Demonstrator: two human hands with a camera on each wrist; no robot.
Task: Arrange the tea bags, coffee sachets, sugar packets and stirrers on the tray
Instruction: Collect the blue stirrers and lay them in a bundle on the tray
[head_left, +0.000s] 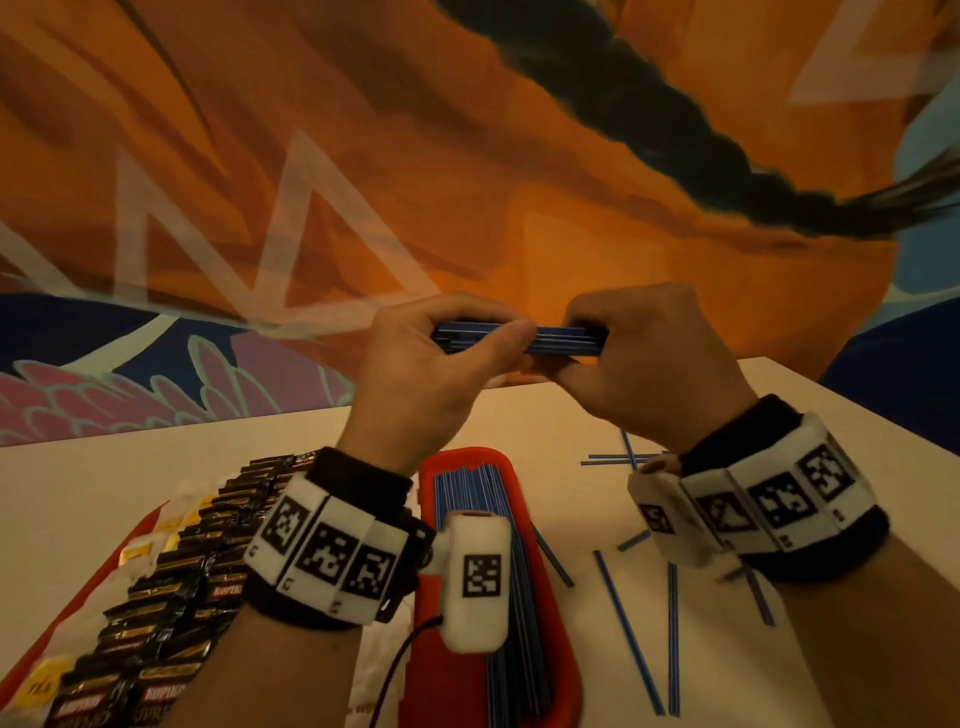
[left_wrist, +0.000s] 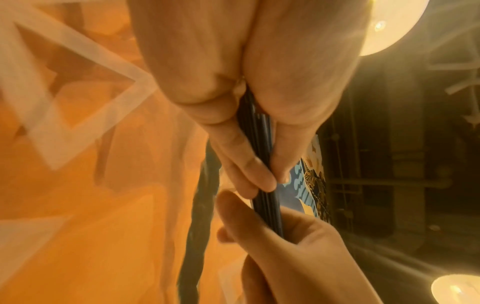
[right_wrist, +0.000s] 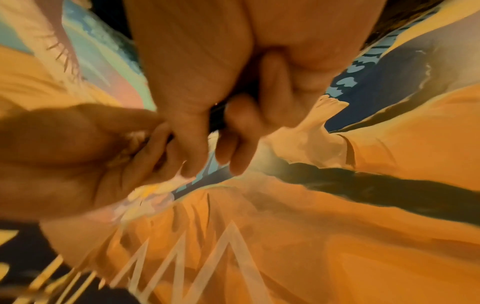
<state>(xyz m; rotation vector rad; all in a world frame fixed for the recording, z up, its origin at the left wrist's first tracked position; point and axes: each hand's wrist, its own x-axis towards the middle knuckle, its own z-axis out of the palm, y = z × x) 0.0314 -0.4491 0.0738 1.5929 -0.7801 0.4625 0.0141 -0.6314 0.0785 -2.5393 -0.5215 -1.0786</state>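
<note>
Plainly, both hands are raised above the counter (head_left: 519, 415) and share one bundle of blue stirrers (head_left: 545, 340), held level between them. The left hand (head_left: 426, 364) has its thumb and curled fingers wrapped round the bundle's left end; the right hand (head_left: 654, 358) pinches the right end with its fingers bent over it. The left wrist view shows the same bundle (left_wrist: 262, 185) clamped between thumb and fingers, dark and narrow, with the other hand's fingers closing on it lower down. The right wrist view is blurred, and the stirrers are barely visible there.

On the counter at about 6 o'clock from the hands lies a red tray (head_left: 498, 460). Its right compartment holds a laid stack of blue stirrers (head_left: 470, 488), running lengthwise. To the left, at about 8 o'clock, rows of dark coffee sachets (head_left: 171, 597) overlap along the tray, with white and yellow packets (head_left: 156, 525) just beside them on the outer side; whether these are tea or sugar cannot be told.

At about 4 o'clock, loose stirrers (head_left: 628, 634) lie scattered on the bare counter, some crossing one another.
</note>
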